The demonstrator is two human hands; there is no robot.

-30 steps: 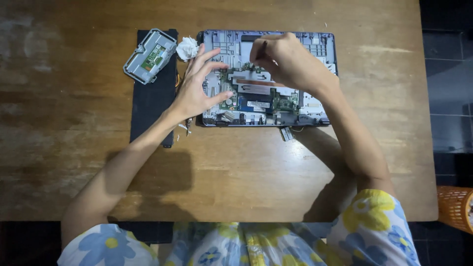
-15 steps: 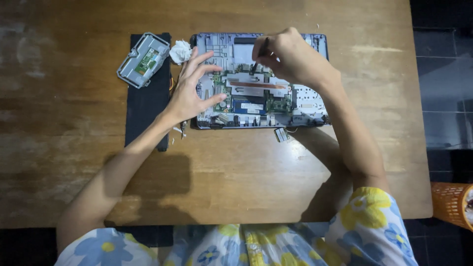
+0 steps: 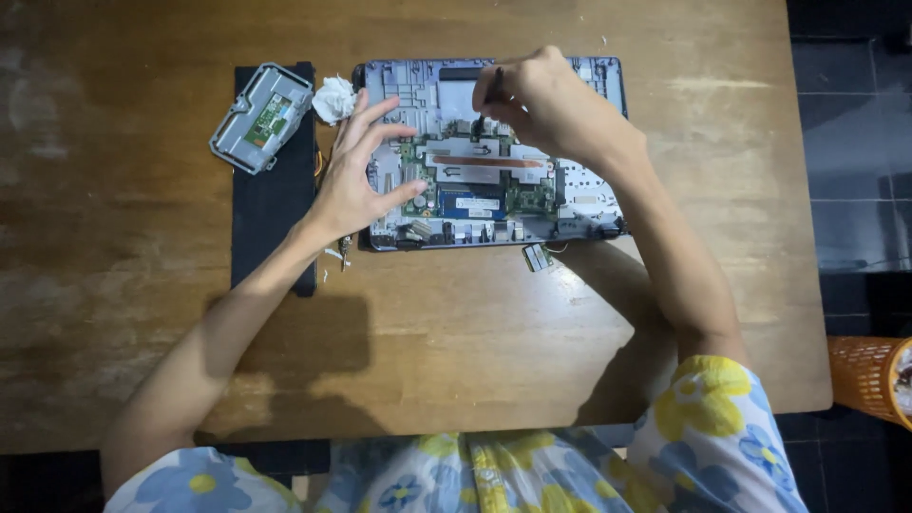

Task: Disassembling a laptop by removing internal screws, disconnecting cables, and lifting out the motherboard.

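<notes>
Wooden table [image 3: 123, 285], worn top, seen from above. Far left: grey rectangular casing part [image 3: 261, 118], tilted, green board inside it, lying half on a black flat mat [image 3: 274, 218]. Just right of that, crumpled white tissue [image 3: 333, 99] at the mat's upper right corner, beside the left fingertips. Left hand [image 3: 353, 180] open, fingers spread, tips resting on the left edge of the opened laptop base [image 3: 494, 152], holding nothing. Laptop base lying flat mid-table, cover off, acting as a shallow tray: green circuit board [image 3: 518, 195], blue-labelled memory module [image 3: 472, 202], copper heat pipe [image 3: 484, 161], grey plastic frame around them. Right hand [image 3: 546, 104] over the upper middle of the base, fingers pinched shut on a thin dark tool [image 3: 492, 90], tip pointing down at the board; tip contact not clear. Small loose green chip piece [image 3: 538, 256] on the table just below the base's front edge. Far right, off the table: orange mesh basket [image 3: 869, 375] on the dark floor, contents not readable.
</notes>
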